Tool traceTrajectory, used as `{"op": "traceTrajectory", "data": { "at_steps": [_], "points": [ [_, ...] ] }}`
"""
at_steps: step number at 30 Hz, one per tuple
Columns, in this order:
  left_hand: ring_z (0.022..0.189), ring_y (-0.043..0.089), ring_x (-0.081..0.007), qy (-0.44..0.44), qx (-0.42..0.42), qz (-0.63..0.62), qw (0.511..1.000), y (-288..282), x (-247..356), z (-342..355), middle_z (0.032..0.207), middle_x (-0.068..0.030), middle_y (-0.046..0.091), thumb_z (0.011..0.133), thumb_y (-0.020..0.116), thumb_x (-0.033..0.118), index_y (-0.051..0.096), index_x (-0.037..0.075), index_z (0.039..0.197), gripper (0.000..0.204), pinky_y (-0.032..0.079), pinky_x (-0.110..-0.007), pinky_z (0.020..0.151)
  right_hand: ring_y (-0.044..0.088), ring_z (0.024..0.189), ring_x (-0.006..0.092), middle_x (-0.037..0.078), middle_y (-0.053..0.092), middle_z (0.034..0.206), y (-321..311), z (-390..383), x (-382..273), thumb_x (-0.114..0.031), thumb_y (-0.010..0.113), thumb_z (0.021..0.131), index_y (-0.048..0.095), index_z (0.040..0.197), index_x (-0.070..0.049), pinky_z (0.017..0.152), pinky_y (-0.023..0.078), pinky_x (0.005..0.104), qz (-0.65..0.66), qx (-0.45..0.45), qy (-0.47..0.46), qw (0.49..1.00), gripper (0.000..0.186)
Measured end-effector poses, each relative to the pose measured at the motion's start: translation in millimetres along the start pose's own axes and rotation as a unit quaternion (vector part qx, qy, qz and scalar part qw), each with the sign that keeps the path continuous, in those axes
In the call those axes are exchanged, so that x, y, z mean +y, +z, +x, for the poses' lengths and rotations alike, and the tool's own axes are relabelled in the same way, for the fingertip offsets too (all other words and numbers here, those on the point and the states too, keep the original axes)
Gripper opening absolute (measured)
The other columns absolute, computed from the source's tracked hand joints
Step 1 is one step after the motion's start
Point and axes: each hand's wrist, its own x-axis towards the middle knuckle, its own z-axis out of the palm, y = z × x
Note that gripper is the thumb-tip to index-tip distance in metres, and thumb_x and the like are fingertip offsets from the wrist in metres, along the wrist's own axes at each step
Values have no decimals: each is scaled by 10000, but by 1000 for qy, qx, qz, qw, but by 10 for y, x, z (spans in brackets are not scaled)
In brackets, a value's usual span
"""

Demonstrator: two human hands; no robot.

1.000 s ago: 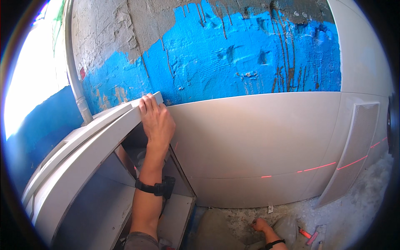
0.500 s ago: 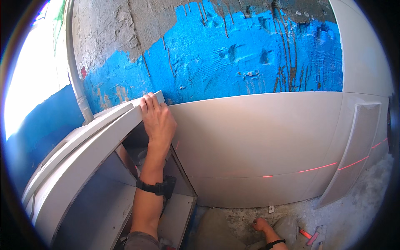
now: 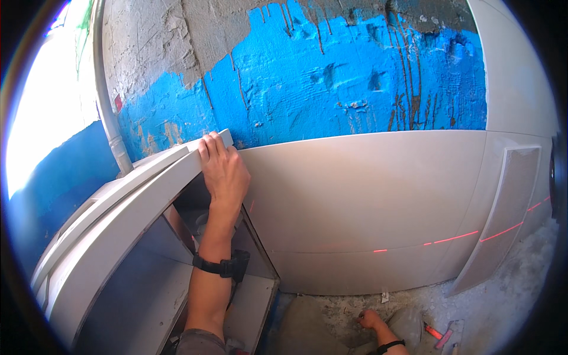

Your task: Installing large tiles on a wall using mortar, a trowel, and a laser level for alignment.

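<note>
My left hand (image 3: pixel 226 171) reaches up from the lower edge, its fingers hooked over the far end of a white countertop (image 3: pixel 112 236). A black strap with a small mount circles that wrist. Beneath the counter stands an open-fronted cabinet (image 3: pixel 148 296) with grey inner panels, partly covered by my forearm. Low down at the right, my right hand (image 3: pixel 371 319) is curled closed beside my knee, above the floor. Whatever its fingers may hold is too small to make out. A dark band is on that wrist too.
Large pale tiles (image 3: pixel 367 201) cover the lower wall, under rough blue-coated wall (image 3: pixel 355 77). A narrow tile piece (image 3: pixel 503 207) leans at the right. A red-handled tool (image 3: pixel 435 333) and a trowel-like blade lie on the dusty floor. A pipe (image 3: pixel 112 124) runs down the left corner.
</note>
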Motion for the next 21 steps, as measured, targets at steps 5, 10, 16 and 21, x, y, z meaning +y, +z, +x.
{"op": "traceTrajectory", "data": {
  "at_steps": [5, 10, 16, 21],
  "points": [
    [1263, 490, -426, -2, 1, -2, 1000, 1, -5, -6, 1306, -319, 565, 770, 652, 137, 749, -94, 899, 281, 310, -503, 1130, 716, 981, 346, 166, 769, 951, -27, -15, -26, -444, 686, 894, 741, 1183, -38, 933, 531, 442, 8, -4, 3, 1000, 500],
    [1264, 490, -425, -2, 0, -2, 1000, 8, -6, -9, 1306, -317, 564, 766, 656, 136, 748, -94, 896, 280, 313, -502, 1130, 694, 1055, 368, 185, 751, 1087, -45, -53, -65, -445, 682, 902, 741, 1194, -47, 963, 525, 455, -5, -4, 12, 1000, 497],
    [1266, 492, -419, -2, -4, 5, 1000, -7, -2, -3, 1310, -315, 568, 766, 658, 139, 749, -88, 903, 280, 312, -498, 1135, 670, 1104, 394, 214, 727, 1151, -81, -62, -85, -435, 685, 892, 748, 1179, -55, 986, 514, 468, 2, -12, 4, 1000, 480],
    [1274, 494, -416, -3, 4, 4, 1000, 18, -2, -3, 1317, -314, 570, 760, 663, 145, 748, -82, 900, 280, 310, -497, 1138, 673, 1089, 400, 211, 730, 1139, -69, -35, -70, -436, 690, 879, 749, 1165, -56, 973, 519, 474, 8, -10, 8, 1000, 480]
  ]
}}
